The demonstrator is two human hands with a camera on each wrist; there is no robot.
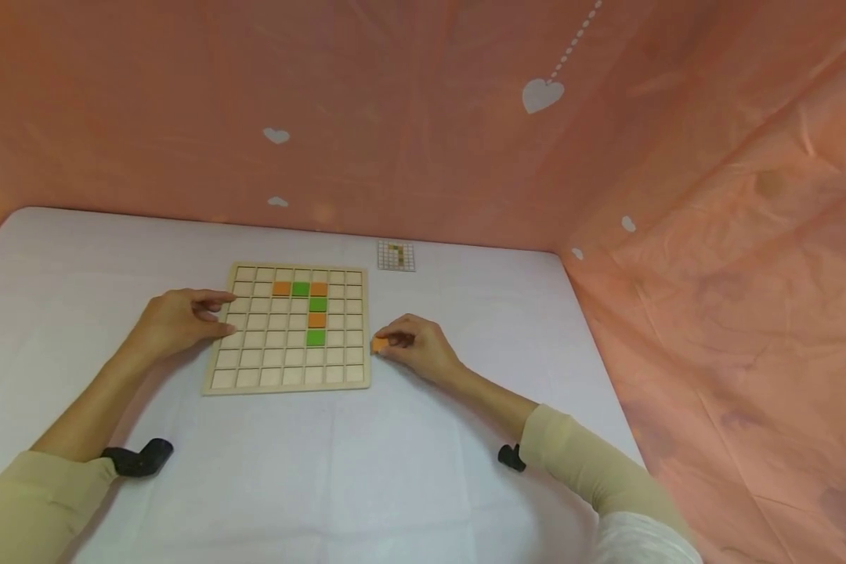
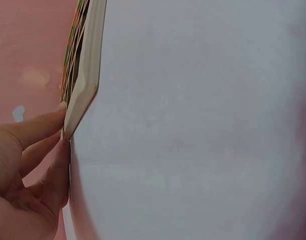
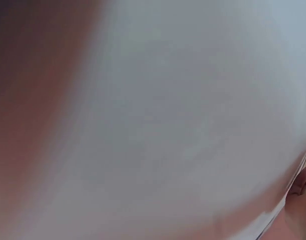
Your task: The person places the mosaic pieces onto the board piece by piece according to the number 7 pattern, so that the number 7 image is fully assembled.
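Observation:
A wooden grid board [image 1: 275, 391] lies flat on the white table. Three orange tiles and three green ones fill cells on it, in a short row that turns down into a column ending at a green tile [image 1: 315, 338]. Against the board's left edge my left hand [image 1: 176, 319] rests its fingertips and thumb, spread apart; the left wrist view shows the same fingers at the board's rim [image 2: 90, 65]. Beside the right edge, my right hand [image 1: 419, 348] pinches an orange tile [image 1: 379, 345] between thumb and fingers. Only a sliver of that hand [image 3: 299, 200] shows in the right wrist view.
A small card [image 1: 396, 256] printed with a grid and coloured squares lies behind the board, to its right. Pink-orange cloth [image 1: 423, 141] with white hearts hangs behind the white table [image 1: 310, 478] and along its right side.

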